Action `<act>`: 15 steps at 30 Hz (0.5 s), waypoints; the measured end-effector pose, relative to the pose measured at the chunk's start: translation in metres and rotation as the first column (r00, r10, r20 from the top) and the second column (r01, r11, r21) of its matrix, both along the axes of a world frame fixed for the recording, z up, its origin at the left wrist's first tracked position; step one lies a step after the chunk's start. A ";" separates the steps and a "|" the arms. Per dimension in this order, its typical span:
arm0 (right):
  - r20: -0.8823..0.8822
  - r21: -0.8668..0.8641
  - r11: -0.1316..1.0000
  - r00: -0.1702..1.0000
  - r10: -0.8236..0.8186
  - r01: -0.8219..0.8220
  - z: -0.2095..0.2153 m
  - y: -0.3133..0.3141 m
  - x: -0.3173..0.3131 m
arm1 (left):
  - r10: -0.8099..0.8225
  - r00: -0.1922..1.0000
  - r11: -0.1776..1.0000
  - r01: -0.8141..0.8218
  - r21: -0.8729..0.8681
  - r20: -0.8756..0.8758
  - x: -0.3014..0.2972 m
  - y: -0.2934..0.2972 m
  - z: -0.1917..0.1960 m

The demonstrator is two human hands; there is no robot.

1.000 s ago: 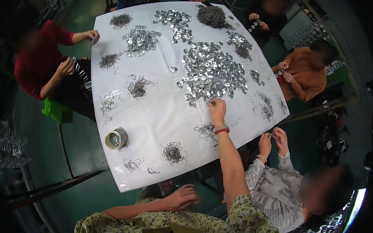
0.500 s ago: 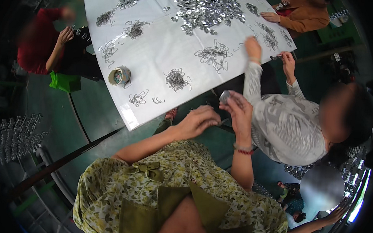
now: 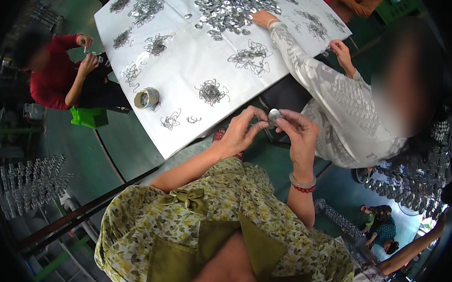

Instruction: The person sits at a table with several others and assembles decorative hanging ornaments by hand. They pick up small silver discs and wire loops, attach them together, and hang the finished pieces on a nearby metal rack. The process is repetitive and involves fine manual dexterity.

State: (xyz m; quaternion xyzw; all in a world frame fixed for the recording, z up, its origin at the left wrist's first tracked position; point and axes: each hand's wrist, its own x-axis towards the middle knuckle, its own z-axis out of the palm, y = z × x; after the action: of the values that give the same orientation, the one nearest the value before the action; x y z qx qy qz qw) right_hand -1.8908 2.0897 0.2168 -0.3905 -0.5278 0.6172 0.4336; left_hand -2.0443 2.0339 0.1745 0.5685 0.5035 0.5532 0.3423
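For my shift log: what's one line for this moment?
left hand: on disc | right hand: on disc | disc: small, metal, held above lap | table: wire clumps

Small disc (image 3: 274,116): bright, smooth metal with a dull gleam, pinched between the bare left hand (image 3: 242,131) and right hand (image 3: 299,132). Table cover (image 3: 189,62): white, matt, faintly creased sheet. Heap of discs (image 3: 228,6) at the far edge: shiny silvery metal. Wire clips (image 3: 211,93) near the middle: thin grey wire, tangled. Dress (image 3: 216,227): soft printed cloth, matt. Bracelet (image 3: 302,184): glossy red beads beside a smooth pale band.
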 end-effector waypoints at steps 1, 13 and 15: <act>0.021 -0.012 1.000 0.999 -0.028 0.028 0.000 0.001 -0.001 | 0.018 1.000 1.000 -0.018 -0.005 -0.007 0.001 0.001 -0.002; 0.245 0.007 0.990 0.959 -0.141 0.143 -0.010 -0.003 -0.017 | 0.197 0.952 0.954 -0.242 -0.180 -0.235 -0.114 0.117 -0.079; 0.360 0.086 0.982 0.914 -0.187 0.168 -0.004 -0.001 -0.018 | 0.276 0.801 0.932 -0.358 -0.056 -0.531 -0.143 0.166 -0.129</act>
State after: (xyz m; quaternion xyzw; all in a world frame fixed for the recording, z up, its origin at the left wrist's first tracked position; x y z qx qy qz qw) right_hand -1.9087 2.0888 0.2125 -0.5333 -0.5779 0.4775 0.3920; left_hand -2.1870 2.1998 0.0458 0.5746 0.7055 0.3903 0.1404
